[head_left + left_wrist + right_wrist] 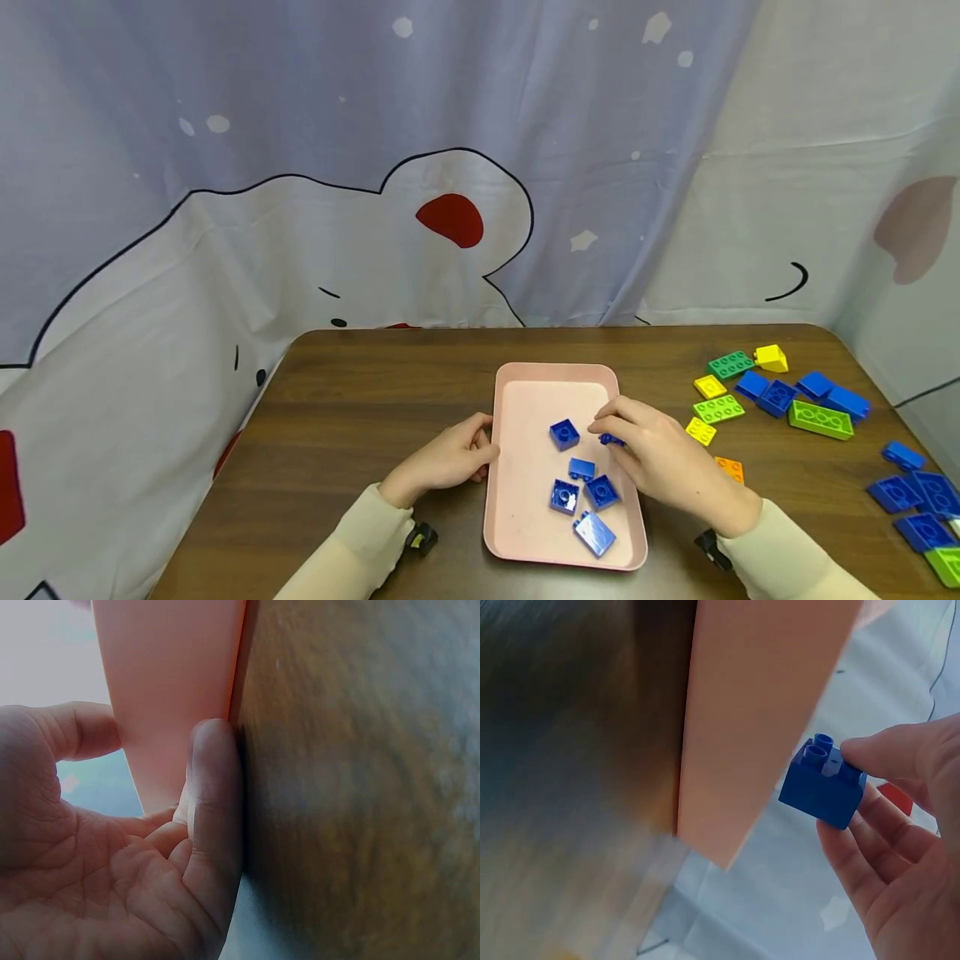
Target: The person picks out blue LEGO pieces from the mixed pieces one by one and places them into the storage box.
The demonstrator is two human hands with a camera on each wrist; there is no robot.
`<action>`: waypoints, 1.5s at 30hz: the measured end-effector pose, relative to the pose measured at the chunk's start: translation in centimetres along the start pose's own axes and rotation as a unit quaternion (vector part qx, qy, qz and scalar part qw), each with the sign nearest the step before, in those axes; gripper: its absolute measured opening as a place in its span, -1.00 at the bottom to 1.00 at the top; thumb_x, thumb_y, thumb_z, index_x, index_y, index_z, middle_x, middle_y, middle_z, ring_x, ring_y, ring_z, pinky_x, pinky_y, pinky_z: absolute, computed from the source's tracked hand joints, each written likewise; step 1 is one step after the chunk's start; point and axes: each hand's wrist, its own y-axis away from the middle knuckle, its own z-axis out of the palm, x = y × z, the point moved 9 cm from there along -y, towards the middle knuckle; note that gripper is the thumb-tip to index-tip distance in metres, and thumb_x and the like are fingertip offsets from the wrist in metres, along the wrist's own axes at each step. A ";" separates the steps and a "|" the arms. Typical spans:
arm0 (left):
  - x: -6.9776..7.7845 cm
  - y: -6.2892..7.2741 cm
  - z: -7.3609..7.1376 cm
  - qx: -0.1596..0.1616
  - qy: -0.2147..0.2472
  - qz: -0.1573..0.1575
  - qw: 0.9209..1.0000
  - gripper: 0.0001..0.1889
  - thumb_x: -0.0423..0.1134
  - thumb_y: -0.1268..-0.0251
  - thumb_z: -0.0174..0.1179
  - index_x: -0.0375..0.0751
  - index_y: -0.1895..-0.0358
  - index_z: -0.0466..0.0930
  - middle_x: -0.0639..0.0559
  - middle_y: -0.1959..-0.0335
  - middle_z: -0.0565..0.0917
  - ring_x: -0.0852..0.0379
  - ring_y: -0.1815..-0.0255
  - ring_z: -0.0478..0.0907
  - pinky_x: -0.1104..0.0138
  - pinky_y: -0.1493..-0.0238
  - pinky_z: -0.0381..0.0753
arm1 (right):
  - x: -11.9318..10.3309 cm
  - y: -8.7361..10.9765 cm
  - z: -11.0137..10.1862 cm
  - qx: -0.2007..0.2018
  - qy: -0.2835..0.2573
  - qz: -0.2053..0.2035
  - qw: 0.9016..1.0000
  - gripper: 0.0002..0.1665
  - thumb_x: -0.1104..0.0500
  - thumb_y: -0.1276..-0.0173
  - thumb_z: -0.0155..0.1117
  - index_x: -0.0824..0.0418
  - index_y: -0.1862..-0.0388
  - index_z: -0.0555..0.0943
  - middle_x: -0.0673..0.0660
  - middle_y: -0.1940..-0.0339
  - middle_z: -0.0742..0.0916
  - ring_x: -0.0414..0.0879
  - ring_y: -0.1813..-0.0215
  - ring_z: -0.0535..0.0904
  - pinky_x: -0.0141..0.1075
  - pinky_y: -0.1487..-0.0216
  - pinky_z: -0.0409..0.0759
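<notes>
Pinching one blue brick (823,787), right hand (663,457) fingers (877,754) over pink tray (525,533); five blue bricks (564,434) inside; left hand (448,458) fingers (214,802) curled against its nine-o'clock rim; loose bricks (780,396) at two o'clock on worktop (360,400).

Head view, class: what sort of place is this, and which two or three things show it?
Probably a home play or sorting corner, not a workshop. A small wooden table stands against a cartoon-print curtain, toy bricks lie loose on it, and a pink tray holds blue ones.

I count five blue bricks (564,434) in the pink tray (525,517), a sixth (611,439) pinched above it in my fingers.
</notes>
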 end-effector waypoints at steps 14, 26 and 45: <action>-0.1 0.1 0.0 -0.002 -0.001 -0.001 1.000 -0.46 -0.20 -0.45 0.06 -0.38 -0.41 0.35 0.03 0.41 0.62 0.15 0.50 0.62 0.34 0.39 0.62 | -0.3 -0.1 3.1 -0.046 -0.056 0.027 0.997 -0.70 0.34 -0.26 0.50 0.07 0.05 0.76 -0.14 0.10 0.68 -0.26 0.12 0.66 -0.28 0.06 0.73; -0.1 0.1 0.0 -0.004 0.000 0.001 1.000 -0.47 -0.19 -0.47 0.07 -0.39 -0.40 0.35 0.03 0.41 0.62 0.17 0.51 0.61 0.35 0.40 0.61 | -0.4 0.0 4.1 -0.050 -0.052 0.010 0.997 -0.70 0.39 -0.27 0.46 0.08 0.08 0.75 -0.11 0.13 0.69 -0.25 0.15 0.66 -0.28 0.08 0.72; -0.2 0.0 0.0 -0.003 0.002 0.002 1.000 -0.47 -0.19 -0.46 0.07 -0.39 -0.40 0.35 0.03 0.41 0.61 0.16 0.50 0.62 0.34 0.39 0.62 | 0.7 0.1 2.7 -0.072 0.003 0.053 0.996 -0.52 0.14 -0.16 0.61 0.09 -0.09 0.74 0.01 -0.10 0.66 -0.20 -0.02 0.61 -0.15 -0.09 0.70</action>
